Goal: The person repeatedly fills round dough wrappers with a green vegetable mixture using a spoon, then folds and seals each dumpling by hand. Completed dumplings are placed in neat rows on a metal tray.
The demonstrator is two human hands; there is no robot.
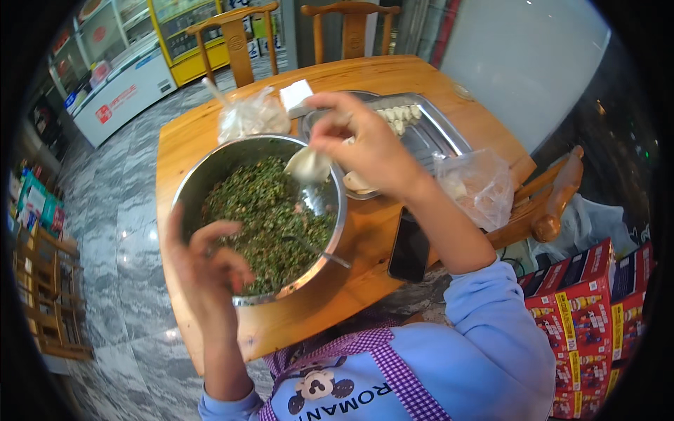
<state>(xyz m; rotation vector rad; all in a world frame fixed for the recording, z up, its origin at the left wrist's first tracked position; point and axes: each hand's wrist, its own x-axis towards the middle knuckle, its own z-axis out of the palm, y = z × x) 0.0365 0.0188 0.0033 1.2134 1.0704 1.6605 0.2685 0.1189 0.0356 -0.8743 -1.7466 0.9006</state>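
My right hand (358, 142) pinches a folded, pale dumpling (309, 165) between thumb and fingers, above the right rim of a large steel bowl (181, 196). Chopped green filling (258, 210) lies in the bowl, with a metal utensil (337, 259) resting over its near right rim. Over the bowl's near left side my left hand (202, 263) is raised, fingers apart and holding nothing. Behind my right hand a steel tray (447, 123) carries rows of dumplings (403, 118). A few flat dough wrappers (358, 182) sit just below that hand, partly hidden by it.
A plastic bag of white contents (255, 116) and a white box (296, 96) stand behind the bowl. A clear plastic bag (476, 184) and a black phone (409, 246) lie on the wooden table (363, 223) at right. Wooden chairs (239, 44) and red cartons (574, 321) stand around it.
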